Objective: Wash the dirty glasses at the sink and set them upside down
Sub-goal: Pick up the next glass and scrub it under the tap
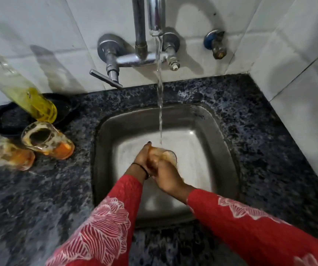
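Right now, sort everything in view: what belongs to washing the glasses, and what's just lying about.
Job: held glass, gripped by left hand and right hand; two dirty glasses; running water; sink.
Lying about: bottle of yellow liquid; black round object; blue wall valve.

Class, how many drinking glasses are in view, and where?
3. One glass is gripped by the left hand and right hand over the sink. Two stand on the counter left of it: a dirty glass nearer the sink, a second glass at the picture's edge. None looks hidden.
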{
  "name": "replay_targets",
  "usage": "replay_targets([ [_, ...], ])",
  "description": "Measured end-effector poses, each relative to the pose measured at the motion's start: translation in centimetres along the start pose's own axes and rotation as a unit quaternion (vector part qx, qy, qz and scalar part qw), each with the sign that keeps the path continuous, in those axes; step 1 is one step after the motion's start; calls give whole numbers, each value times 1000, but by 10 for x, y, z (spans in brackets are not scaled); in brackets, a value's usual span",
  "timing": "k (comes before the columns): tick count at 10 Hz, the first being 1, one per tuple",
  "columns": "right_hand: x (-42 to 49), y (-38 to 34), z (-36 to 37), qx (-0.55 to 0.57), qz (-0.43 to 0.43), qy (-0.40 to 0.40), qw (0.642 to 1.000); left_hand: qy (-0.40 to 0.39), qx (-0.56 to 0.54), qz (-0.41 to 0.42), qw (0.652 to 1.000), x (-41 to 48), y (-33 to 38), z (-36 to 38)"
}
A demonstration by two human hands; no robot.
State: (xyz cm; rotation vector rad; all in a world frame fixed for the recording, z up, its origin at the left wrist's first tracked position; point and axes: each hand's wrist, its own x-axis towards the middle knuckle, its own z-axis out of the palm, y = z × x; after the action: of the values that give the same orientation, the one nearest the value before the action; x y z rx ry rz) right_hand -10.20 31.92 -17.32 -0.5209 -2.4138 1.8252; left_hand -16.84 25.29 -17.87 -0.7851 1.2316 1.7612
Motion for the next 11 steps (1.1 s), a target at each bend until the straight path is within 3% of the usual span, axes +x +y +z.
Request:
replay_targets([
  [1,12,22,-42,-375,-164,-293,864,-8,34,-41,999,4,6,-4],
  [2,11,-6,-42,-378,-124,-236,887,-30,4,-29,999,1,3,-3],
  [3,9,-39,-16,-94,92,-68,989,-46,-58,19,997,8,-5,1],
  [4,14,-49,3,148,267,12,952,-35,-94,46,994,11,-5,2],
  [5,10,-21,-12,-268,-13,-182,946,8,-69,30,997,13,6,0],
  [6,30,-16,-47,-476,-147,-311,809,30,-93,4,995,18,13,1],
  [7,45,-43,-49,-375,-137,-289,870,5,-136,4,991,22,16,1],
  [8,62,-50,-23,-406,-88,-239,878,-17,-201,70,977,25,8,8],
  [9,81,-47,-6,-253,30,-183,949,20,-249,157,955,29,4,12],
  [10,75,-42,8,14,156,-98,983,63,-225,153,960,38,18,7],
  [11,50,-37,-4,-187,-58,-150,969,54,-139,80,985,36,35,-2],
])
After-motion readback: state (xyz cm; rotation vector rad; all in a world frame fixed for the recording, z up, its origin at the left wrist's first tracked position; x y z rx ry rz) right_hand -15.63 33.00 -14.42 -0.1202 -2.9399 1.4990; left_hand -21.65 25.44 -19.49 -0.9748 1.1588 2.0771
